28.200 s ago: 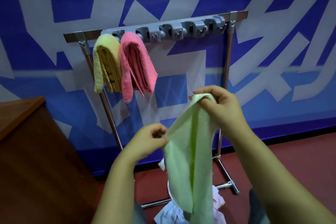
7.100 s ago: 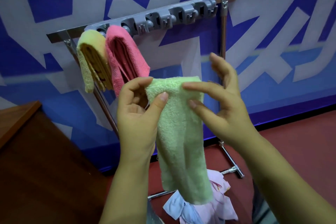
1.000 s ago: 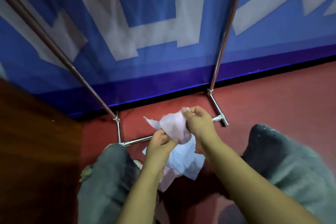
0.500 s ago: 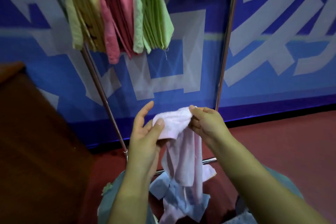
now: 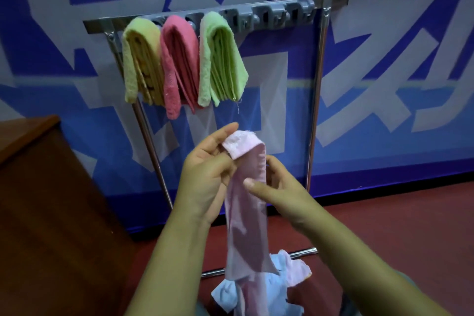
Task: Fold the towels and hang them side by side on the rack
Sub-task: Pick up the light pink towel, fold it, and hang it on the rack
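Three folded towels hang side by side on the left half of the metal rack (image 5: pixel 331 0): a yellow towel (image 5: pixel 141 64), a pink towel (image 5: pixel 179 67) and a green towel (image 5: pixel 221 59). Below them I hold a pale lilac towel (image 5: pixel 247 213) that hangs down long and narrow. My left hand (image 5: pixel 205 177) pinches its folded top corner, and my right hand (image 5: pixel 277 187) grips its right edge just below. A light blue towel (image 5: pixel 225 295) lies bunched on the floor under it, partly hidden.
A grey hook strip (image 5: pixel 277 15) runs along the rack's free right half. A brown wooden cabinet (image 5: pixel 46 200) stands at the left. The blue and white wall (image 5: pixel 384 84) is behind the rack, above red floor (image 5: pixel 397 233).
I have lifted the lilac towel higher off the floor pile. My right hand slid from its top edge down onto its side. The view has tilted up, showing the whole rack.
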{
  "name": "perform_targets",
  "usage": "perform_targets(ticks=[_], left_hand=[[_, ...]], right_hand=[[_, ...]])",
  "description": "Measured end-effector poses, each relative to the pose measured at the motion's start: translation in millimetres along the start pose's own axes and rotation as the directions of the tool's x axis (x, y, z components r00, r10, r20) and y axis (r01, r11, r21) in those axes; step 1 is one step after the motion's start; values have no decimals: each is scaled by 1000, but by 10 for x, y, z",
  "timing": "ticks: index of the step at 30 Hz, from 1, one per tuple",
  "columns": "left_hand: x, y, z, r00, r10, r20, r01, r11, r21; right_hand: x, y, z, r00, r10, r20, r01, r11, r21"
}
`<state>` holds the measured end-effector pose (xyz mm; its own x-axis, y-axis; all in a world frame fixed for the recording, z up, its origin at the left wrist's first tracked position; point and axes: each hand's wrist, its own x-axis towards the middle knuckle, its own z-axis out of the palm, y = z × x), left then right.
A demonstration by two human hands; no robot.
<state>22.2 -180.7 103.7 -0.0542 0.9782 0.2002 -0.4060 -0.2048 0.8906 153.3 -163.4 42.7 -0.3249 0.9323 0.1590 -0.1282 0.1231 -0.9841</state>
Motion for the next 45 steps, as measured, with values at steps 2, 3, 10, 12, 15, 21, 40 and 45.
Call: perform_targets(ticks=[2,3,10,12,15,21,40,45], left_hand=[[3,16,8,1000,19,22,-19,1000,0],[2,19,3,999,25,23,-25,1000,1],[80,131,-255,973,150,-176,-143,988,54],[101,160,-367,964,164,-209,-152,986,69],[159,210,-525,947,166,-276,-140,984,112],[323,291,-850,904,226,-363,-148,962,230],[377,104,-1214,927,-28,-374,3,998,-68],[320,-56,-1229,894,-91,-440,55,994,-93]], right_hand=[[42,59,5,995,-25,-99,2,974,-225],[70,89,4,987,-49,-153,0,952,-307],[139,106,-253,956,-90,-280,-44,898,-438],[167,60,-342,955,-140,-262,-26,840,-542],[184,-70,-461,992,-99,-76,28,770,-638],[222,-234,-821,998,48,33,0,560,-829],[46,-218,-1248,954,232,-190,-91,827,556],[69,-258,-1014,916,328,-231,-78,711,699]])
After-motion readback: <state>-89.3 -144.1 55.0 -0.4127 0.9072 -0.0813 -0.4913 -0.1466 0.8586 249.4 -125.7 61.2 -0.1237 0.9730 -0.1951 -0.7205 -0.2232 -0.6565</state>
